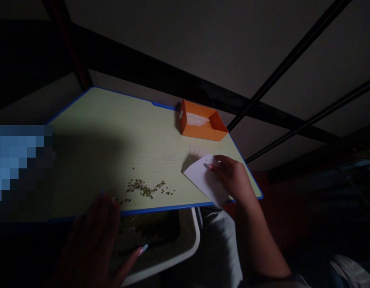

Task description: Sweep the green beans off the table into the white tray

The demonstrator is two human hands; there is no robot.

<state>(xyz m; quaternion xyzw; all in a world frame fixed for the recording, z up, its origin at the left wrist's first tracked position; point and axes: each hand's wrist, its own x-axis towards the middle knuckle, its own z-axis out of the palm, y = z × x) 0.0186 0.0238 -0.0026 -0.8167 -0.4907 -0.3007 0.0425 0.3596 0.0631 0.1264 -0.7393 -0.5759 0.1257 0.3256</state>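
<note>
One card, white and four-sided, lies in the grip of one right hand, over the near right part of one table. The fingers of this hand are closed in a pinch: the thumb lies flat across the card's upper face beside a small dark mark, and the other fingers are largely hidden behind its far edge. The card extends from the fingertips to the left and toward the viewer, tilted; whether its left corner touches the table cannot be told.

Left of the card, and apart from it, lie the seeds – several dozen, green, too small and crowded for an exact count. One lies alone beyond the main cluster; a few trail toward one left hand. The fingers of that hand are extended side by side at the table's near edge, with the thumb spread well away and nothing seen in its hold; the hand is in deep shadow.

Just beyond the card is one patch of pale grit, and behind this one orange box with pale grains on its floor. Below the near edge – one white-rimmed tub, with a green mass inside, beside one trousered leg.
</note>
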